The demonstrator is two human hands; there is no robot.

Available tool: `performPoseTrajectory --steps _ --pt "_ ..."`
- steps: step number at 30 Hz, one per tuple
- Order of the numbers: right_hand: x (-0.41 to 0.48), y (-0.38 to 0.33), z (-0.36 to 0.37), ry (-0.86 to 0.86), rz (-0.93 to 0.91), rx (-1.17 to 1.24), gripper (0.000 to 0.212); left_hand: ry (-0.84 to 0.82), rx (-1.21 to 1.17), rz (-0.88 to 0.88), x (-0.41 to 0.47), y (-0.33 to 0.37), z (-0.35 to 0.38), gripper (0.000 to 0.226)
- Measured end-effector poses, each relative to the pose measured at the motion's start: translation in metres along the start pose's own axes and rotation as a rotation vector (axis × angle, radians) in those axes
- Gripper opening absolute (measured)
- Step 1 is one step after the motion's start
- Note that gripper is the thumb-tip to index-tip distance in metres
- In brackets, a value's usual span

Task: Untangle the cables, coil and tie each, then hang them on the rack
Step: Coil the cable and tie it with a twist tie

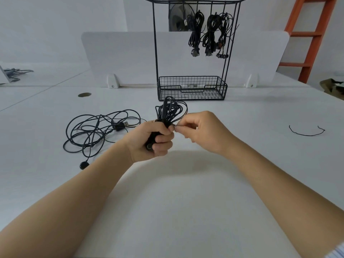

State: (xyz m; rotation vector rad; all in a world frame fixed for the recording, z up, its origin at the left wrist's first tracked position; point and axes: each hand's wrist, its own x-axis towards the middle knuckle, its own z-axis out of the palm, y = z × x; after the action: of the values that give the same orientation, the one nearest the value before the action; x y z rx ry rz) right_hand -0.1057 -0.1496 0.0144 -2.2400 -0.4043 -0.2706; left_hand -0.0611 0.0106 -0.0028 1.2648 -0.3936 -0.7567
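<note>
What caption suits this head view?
Left hand grips a coiled cable while the right hand pinches a thin tie; one tangled cable lies on the table, three bundles hang on the rack.

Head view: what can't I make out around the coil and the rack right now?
All in the head view.
Coil: its middle, and any tie there, hidden inside the left hand.
Thin strand pinched by the right hand: mostly covered by its fingers; tie or cable end, unclear.
Hung bundles on the rack: overlapping and dark; count and ties too small.
Loose tangle: one cable or several, crossings hide it.
</note>
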Motion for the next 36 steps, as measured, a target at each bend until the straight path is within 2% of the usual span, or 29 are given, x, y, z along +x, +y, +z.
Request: performPoseTrajectory --steps 3,5,6,8,11,18,21,26,29,32,34,36 --pt "0.0 0.002 0.003 0.071 -0.065 -0.099 0.018 -0.077 -0.079 0.022 -0.002 0.0 -0.002 0.032" --pt "0.001 0.004 0.005 0.11 -0.119 -0.182 0.02 -0.024 -0.059 0.025 -0.002 0.001 0.003 0.041" --pt "0.001 0.006 0.007 0.122 -0.147 -0.24 0.022 0.053 -0.031 0.018 -0.001 0.001 0.005 0.044" --pt "0.001 0.008 0.01 0.171 -0.206 -0.345 0.025 0.199 0.041 0.022 0.002 0.001 0.009 0.044" --pt "0.001 0.011 0.016 0.294 -0.272 -0.377 0.025 0.303 0.132 0.065 0.005 0.0 0.012 0.046" --pt "0.003 0.016 0.021 0.382 -0.336 -0.291 0.015 0.307 0.156 0.056 0.006 -0.006 0.019 0.047" --pt "0.002 0.014 0.024 0.417 -0.284 -0.205 0.016 0.301 0.152 0.035 0.005 -0.005 0.021 0.048" --pt "0.0 0.007 0.029 0.324 0.016 -0.047 0.02 0.369 0.185 0.026 0.004 -0.007 0.029 0.047" --pt "0.002 -0.002 0.026 0.269 0.217 0.18 0.03 0.512 0.297 0.206 0.005 -0.011 0.039 0.043" --pt "0.005 -0.01 0.017 0.075 0.42 0.741 0.031 0.68 0.542 0.499 0.008 -0.018 0.043 0.037" --pt "0.003 -0.011 0.01 -0.08 0.415 0.912 0.033 0.718 0.701 0.648 0.009 -0.02 0.035 0.03" --pt "0.002 -0.01 0.005 -0.116 0.31 0.895 0.031 0.616 0.82 0.794 0.008 -0.019 0.025 0.022"
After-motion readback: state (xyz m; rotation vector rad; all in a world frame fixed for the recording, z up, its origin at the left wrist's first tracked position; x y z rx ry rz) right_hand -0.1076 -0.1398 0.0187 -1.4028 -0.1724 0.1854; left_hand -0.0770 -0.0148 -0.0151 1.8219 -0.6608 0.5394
